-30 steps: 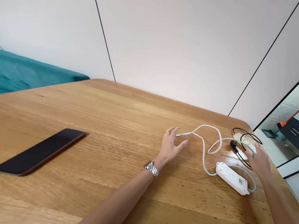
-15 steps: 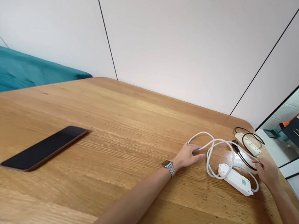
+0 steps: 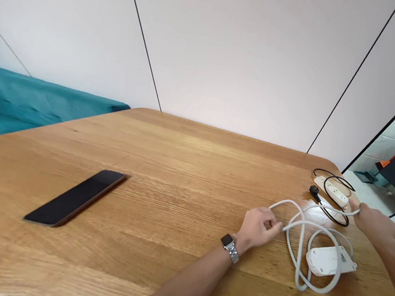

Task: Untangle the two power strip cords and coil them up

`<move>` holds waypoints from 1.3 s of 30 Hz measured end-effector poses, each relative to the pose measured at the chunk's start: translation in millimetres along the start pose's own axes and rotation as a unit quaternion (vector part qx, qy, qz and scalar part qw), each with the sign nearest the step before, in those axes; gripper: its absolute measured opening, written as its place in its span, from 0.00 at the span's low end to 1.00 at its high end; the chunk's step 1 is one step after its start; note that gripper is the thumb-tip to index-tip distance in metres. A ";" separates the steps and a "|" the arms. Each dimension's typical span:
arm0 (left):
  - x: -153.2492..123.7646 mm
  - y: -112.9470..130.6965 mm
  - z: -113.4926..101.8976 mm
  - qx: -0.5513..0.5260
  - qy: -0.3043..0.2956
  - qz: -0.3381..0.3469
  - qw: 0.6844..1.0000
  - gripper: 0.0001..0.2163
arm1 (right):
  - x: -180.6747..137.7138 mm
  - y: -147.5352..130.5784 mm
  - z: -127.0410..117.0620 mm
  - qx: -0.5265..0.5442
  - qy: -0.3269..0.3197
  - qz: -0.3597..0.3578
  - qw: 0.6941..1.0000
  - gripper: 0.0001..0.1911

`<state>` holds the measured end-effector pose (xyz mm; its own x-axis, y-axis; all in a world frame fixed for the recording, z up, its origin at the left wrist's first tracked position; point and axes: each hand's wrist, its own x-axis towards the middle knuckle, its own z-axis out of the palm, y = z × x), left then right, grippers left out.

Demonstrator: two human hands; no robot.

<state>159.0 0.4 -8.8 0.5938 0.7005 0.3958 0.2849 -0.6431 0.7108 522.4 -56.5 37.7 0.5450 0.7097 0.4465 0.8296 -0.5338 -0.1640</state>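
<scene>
A white power cord (image 3: 324, 289) lies in loose, crossing loops at the right of the table, partly lifted off the wood. My left hand (image 3: 258, 226), with a watch on its wrist, is closed around one stretch of it, thumb and fingers curled. My right hand (image 3: 375, 223) pinches another stretch of the cord near the table's right edge. Below the loops is a white power strip (image 3: 325, 261), tilted with its underside and a green label facing me. Some cord passes across it.
Behind the cord lie a second power strip (image 3: 334, 191) and a black plug (image 3: 314, 191) on a black cable. A dark tablet (image 3: 75, 197) rests on the wooden table (image 3: 180, 174) at left. A teal sofa (image 3: 40, 96) and a white wall (image 3: 228, 52) border the table.
Both hands now hold the cord; my left hand has closed from a spread pose, and my right has moved outward. The loops have lifted and spread, and the white power strip has turned.
</scene>
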 end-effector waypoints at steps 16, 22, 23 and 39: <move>69.4 63.9 -49.7 -0.548 0.020 -0.180 0.816 0.18 | -22.5 -199.9 -68.2 0.237 0.009 -0.327 0.915 0.23; 71.0 38.8 -69.9 -0.673 0.077 -0.175 0.715 0.04 | -9.0 -113.1 11.4 -0.092 -0.184 -0.037 0.978 0.17; 71.7 36.3 -69.7 -0.682 0.065 -0.182 0.705 0.04 | -11.0 -100.3 22.3 -0.123 -0.203 -0.008 0.971 0.16; 71.8 42.1 -37.9 -0.538 0.099 -0.220 0.808 0.20 | -62.0 -259.7 -21.8 0.577 -0.033 -0.054 0.814 0.26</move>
<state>185.1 35.4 71.6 0.4502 0.8926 -0.0231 -0.4473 0.2478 0.8594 270.5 28.1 71.8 0.4347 0.7676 0.4711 0.4142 0.2941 -0.8614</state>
